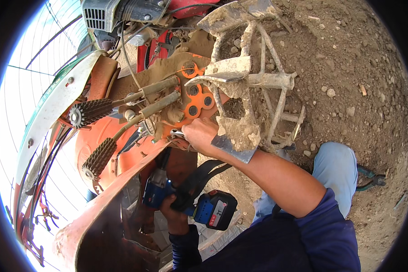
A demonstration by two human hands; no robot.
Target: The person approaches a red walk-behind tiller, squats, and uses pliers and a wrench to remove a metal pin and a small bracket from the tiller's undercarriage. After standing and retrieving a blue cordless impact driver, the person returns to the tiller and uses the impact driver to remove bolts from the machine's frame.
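My left hand (171, 212) is closed around the grip of a blue and black cordless impact wrench (157, 189), whose battery pack points to the right. The tool's nose goes up beneath an orange metal guard (122, 179). Bent over the lower edge of a soil-covered orange housing (189, 102), my right hand (199, 134) is closed on a silver wrench (177, 133). Only the end of that wrench shows; my fingers hide the rest. Just right of this hand is a muddy tiller blade (238, 136).
The tiller rotor (269, 80) sticks out to the right over loose soil (340, 59). Two ridged rubber handle grips (99, 158) jut out at the left, by a white and green curved panel (47, 118). Pliers (372, 181) lie on the ground beyond my knee (334, 165).
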